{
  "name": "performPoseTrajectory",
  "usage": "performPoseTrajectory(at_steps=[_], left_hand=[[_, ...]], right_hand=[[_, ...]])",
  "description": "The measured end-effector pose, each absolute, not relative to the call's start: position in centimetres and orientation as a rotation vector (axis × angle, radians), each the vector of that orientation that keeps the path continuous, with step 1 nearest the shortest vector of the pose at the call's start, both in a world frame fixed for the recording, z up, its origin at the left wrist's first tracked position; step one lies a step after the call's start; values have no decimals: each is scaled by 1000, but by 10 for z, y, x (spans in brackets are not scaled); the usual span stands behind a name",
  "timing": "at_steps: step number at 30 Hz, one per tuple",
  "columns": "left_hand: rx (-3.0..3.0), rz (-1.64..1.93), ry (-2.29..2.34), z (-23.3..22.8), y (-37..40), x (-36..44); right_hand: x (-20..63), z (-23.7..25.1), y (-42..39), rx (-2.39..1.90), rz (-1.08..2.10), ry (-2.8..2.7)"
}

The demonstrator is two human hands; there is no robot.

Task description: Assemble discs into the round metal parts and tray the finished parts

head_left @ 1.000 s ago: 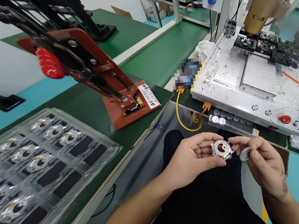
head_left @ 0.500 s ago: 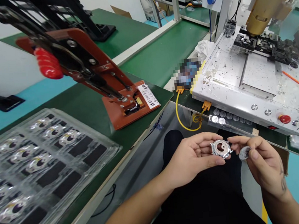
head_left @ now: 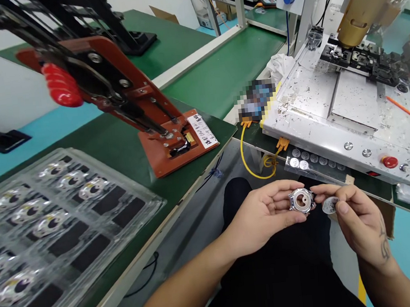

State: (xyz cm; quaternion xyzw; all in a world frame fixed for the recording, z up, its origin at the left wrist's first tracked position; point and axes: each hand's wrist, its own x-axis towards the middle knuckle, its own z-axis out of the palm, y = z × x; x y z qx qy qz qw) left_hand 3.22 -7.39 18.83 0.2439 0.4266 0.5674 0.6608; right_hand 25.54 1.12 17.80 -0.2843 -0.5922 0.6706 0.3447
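Observation:
My left hand grips a silver watch case by its left side, above my lap. The case has a round ring inside with a small hole near its middle. Pinched between the thumb and fingers of my right hand is a round grey printed sticker. It is tilted and sits just to the right of the case, apart from it. My right index fingertip is close to the case's right edge; whether it touches I cannot tell.
A clear tray with several watch cases lies on the left green table. Beyond it stands a red-brown toggle press with a red handle. On the right is a white machine with a gold cylinder; a sheet of round stickers lies below its front edge.
My right hand has turned a little and brought the sticker slightly up and left, nearer the case. The watch case has tilted slightly in my left hand.

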Motion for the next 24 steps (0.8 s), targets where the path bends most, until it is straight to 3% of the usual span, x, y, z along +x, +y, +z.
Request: performPoseTrajectory(at_steps=[24], left_hand=[[661, 1335, 974, 184, -78, 33]], right_hand=[[254, 175, 13, -747, 1698, -1585]])
